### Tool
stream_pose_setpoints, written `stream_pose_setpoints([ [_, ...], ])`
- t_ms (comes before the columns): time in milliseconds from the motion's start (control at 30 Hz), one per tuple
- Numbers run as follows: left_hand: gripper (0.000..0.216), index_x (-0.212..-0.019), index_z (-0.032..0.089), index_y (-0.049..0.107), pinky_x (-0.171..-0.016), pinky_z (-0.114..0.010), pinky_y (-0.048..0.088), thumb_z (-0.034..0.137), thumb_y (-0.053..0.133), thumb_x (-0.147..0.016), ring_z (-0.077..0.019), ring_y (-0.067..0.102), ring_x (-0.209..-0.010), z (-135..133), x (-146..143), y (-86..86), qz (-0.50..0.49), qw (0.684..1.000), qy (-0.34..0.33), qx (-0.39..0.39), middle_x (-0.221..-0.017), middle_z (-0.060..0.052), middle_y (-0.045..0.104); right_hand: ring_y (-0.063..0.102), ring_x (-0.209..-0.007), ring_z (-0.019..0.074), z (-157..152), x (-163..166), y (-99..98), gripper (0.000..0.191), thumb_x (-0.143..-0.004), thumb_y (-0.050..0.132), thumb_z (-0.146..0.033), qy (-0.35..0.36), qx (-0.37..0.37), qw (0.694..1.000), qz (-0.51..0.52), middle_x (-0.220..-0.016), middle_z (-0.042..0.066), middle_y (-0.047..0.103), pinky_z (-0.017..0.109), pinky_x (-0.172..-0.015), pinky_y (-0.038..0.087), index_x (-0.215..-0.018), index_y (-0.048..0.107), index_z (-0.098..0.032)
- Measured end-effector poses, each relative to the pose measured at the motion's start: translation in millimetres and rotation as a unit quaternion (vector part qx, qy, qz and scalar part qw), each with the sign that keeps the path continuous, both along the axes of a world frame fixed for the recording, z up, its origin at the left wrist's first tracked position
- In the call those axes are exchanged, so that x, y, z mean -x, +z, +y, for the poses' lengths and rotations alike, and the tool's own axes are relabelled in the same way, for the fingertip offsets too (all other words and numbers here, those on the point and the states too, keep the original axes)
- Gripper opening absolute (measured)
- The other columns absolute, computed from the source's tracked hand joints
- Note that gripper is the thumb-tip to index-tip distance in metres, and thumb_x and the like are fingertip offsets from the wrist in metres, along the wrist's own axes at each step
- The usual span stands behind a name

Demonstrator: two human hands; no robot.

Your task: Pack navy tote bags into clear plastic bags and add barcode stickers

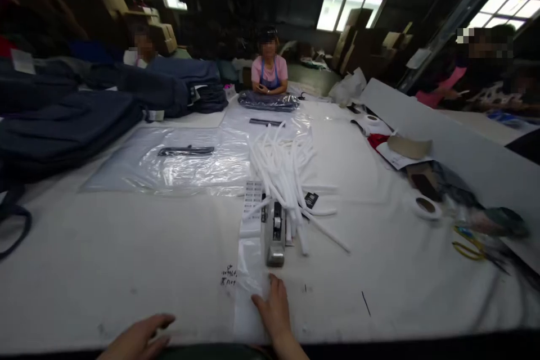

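My right hand [275, 310] rests at the front of the white table [169, 259], over the edge of a narrow clear plastic strip [250, 270]. Its thumb and fingers are apart, and nothing shows in them. Just beyond the fingertips stands a grey tape dispenser [275, 250]. A loose heap of white tube-like strips [282, 166] lies behind and around the dispenser. Left of these is a sheet of printed labels [253, 197]. Near the table's front edge, my left hand [141, 338] is held with its thumb apart from the fingers, holding nothing.
Folded dark blue fabric items [76, 118] are stacked at left. Clear plastic bags [194, 163] lie flat midway. Across the table a person [269, 70] leans by a bagged item [269, 101]. Tape rolls [426, 207] and yellow-handled scissors [470, 247] lie at right, near a grey board [455, 146].
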State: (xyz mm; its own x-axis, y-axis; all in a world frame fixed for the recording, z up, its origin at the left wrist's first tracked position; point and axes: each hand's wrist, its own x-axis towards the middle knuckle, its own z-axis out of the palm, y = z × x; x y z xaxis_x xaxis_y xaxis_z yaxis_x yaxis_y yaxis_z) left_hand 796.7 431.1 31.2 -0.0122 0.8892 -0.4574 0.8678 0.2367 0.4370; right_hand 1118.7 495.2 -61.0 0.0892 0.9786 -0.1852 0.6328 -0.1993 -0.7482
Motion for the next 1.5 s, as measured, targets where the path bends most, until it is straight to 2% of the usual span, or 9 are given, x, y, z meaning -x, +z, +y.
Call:
stream_pose_setpoints([
  [300,0.035,-0.112,0.020,0.063,-0.095,-0.038,0.042,0.020,0.051,-0.080,-0.0256,0.058,-0.107,170,-105,22.0,0.016,0.957,-0.286,-0.046,-0.114,-0.009,0.065,0.053,-0.105,0.0316,-20,48,-16.6,0.023,-0.067,0.064,-0.005,-0.081,-0.097,0.991,-0.037,-0.107,0.011,0.061,0.045,-0.089,0.041,-0.085,0.064,-0.020],
  [533,0.084,-0.132,0.026,0.048,-0.111,-0.057,0.004,-0.003,0.068,-0.056,-0.0346,0.031,-0.134,249,-172,28.5,0.033,0.715,-0.698,-0.020,-0.135,-0.010,0.050,0.049,-0.059,0.0151,-70,22,14.4,0.022,-0.074,0.046,0.000,0.167,-0.309,0.933,-0.077,-0.059,-0.001,0.055,0.029,-0.058,0.034,-0.069,0.051,-0.020],
  [633,0.054,-0.092,0.024,0.071,-0.107,-0.055,0.017,0.001,0.080,-0.045,-0.0362,0.054,-0.109,261,-195,34.5,0.070,0.662,-0.744,0.059,-0.094,-0.010,0.071,0.048,-0.059,0.0148,-106,0,51.1,0.022,-0.082,0.043,-0.004,0.260,-0.265,0.922,-0.111,-0.058,0.000,0.055,0.030,-0.061,0.035,-0.071,0.053,-0.020],
  [733,0.012,-0.065,0.022,0.068,-0.083,-0.037,0.042,0.015,0.077,-0.062,-0.0251,0.060,-0.074,255,-199,43.6,0.042,0.631,-0.768,0.106,-0.066,-0.006,0.067,0.057,-0.075,0.0173,-137,-13,89.3,0.012,-0.082,0.055,-0.017,0.191,-0.112,0.971,-0.092,-0.079,0.003,0.065,0.032,-0.073,0.042,-0.092,0.061,-0.021],
  [867,0.010,-0.063,0.019,0.064,-0.052,-0.026,0.031,0.019,0.069,-0.072,-0.0147,0.041,-0.048,233,-195,72.9,0.004,0.636,-0.759,0.143,-0.054,-0.002,0.058,0.034,-0.132,0.0354,-121,-8,133.8,0.088,-0.072,0.067,-0.051,-0.004,-0.051,0.996,-0.078,-0.139,0.020,0.044,0.054,-0.106,0.027,-0.142,0.030,-0.012],
  [967,0.010,-0.065,0.018,0.061,-0.050,-0.024,0.029,0.019,0.066,-0.073,-0.0129,0.038,-0.048,215,-198,102.7,-0.034,0.655,-0.738,0.160,-0.052,0.001,0.052,0.030,-0.135,0.0322,-70,7,155.3,0.070,-0.083,0.058,-0.046,-0.030,-0.085,0.995,-0.036,-0.139,0.018,0.045,0.055,-0.111,0.019,-0.139,0.034,-0.011],
  [1133,0.021,-0.063,0.016,0.052,-0.049,-0.022,0.030,0.024,0.053,-0.082,-0.0110,0.039,-0.050,201,-197,138.5,-0.062,0.697,-0.688,0.191,-0.053,0.002,0.046,0.063,-0.080,0.0163,-15,17,172.1,0.018,-0.088,0.053,-0.030,-0.015,-0.059,0.992,0.113,-0.082,0.003,0.069,0.029,-0.080,0.045,-0.091,0.066,-0.018],
  [1333,0.032,-0.067,0.015,0.050,-0.048,-0.020,0.031,0.041,0.047,-0.087,-0.0103,0.039,-0.053,204,-181,154.9,-0.077,0.734,-0.640,0.213,-0.059,0.001,0.045,0.054,-0.063,0.0104,-14,12,176.9,0.018,-0.086,0.055,-0.028,0.025,-0.108,0.982,0.154,-0.065,-0.003,0.061,0.020,-0.058,0.037,-0.075,0.065,-0.018],
  [1500,0.048,-0.070,0.015,0.048,-0.045,-0.021,0.025,0.061,0.049,-0.084,-0.0085,0.032,-0.049,200,-172,165.4,-0.219,0.791,-0.511,0.256,-0.057,0.003,0.036,0.057,-0.070,0.0140,-9,26,184.4,0.026,-0.092,0.046,-0.035,-0.097,-0.303,0.942,0.112,-0.075,0.003,0.063,0.025,-0.068,0.043,-0.079,0.062,-0.020],
])
